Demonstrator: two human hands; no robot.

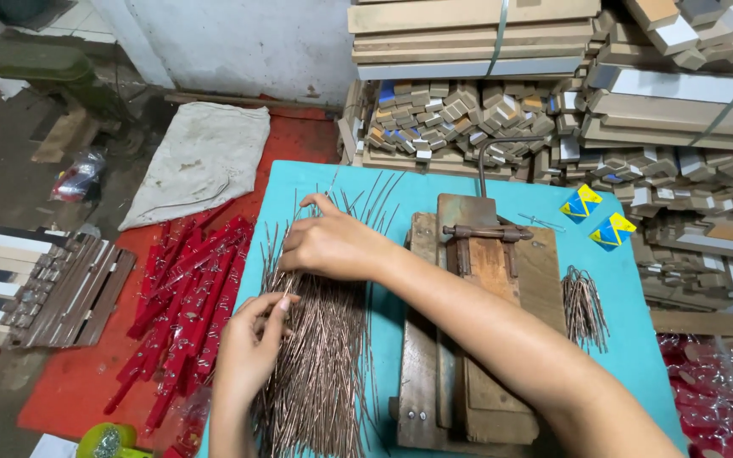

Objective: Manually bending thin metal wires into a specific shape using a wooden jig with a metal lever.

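Note:
A thick heap of thin copper-coloured metal rods [320,365] lies on the left of a turquoise table [621,280]. My right hand [330,246] reaches across from the right and rests on the far end of the heap, fingers curled over the rods. My left hand [252,343] is at the heap's left edge, pinching a few rods between thumb and fingers. A wooden jig [477,339] with a rusty metal lever stands in the table's middle, under my right forearm.
A small bundle of bent rods [584,307] lies right of the jig. Two blue-and-yellow small boxes [595,216] sit at the far right. Red packets [184,305] cover the floor at left, next to a cloth sack [201,157]. Stacked wooden frame pieces [604,93] rise behind.

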